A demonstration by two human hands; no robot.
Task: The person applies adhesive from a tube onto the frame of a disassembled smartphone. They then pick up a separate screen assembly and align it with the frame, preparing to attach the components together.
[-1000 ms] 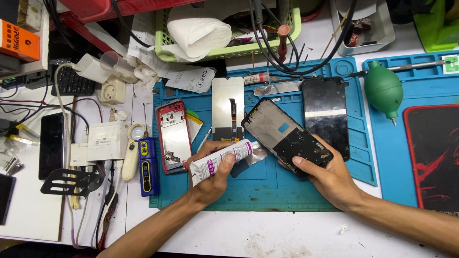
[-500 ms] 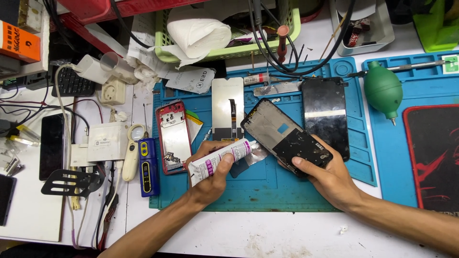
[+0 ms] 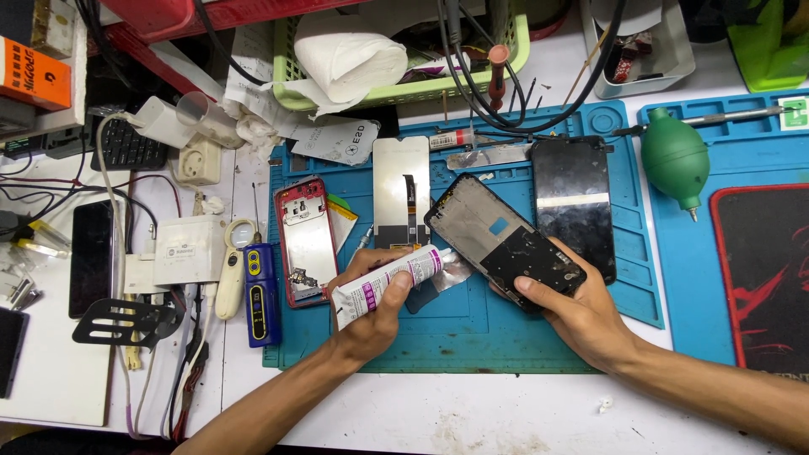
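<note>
My left hand point(image 3: 371, 313) grips a white glue tube point(image 3: 389, 281) with purple print, its nozzle pointing right at the lower edge of a black phone frame point(image 3: 501, 240). My right hand point(image 3: 581, 316) holds that frame by its lower right corner, tilted above the blue work mat point(image 3: 472, 337). The tube's tip touches or nearly touches the frame's edge. On the mat to the left lies a red phone housing point(image 3: 305, 240), behind it a silver display panel point(image 3: 401, 190), and to the right a black screen point(image 3: 575, 202).
A green rubber air blower point(image 3: 676, 158) lies on a second blue mat at right. A green basket point(image 3: 396, 50) with paper roll sits behind. At left are a blue tool point(image 3: 261, 293), white adapter box point(image 3: 187, 249), a dark phone point(image 3: 91, 257) and cables.
</note>
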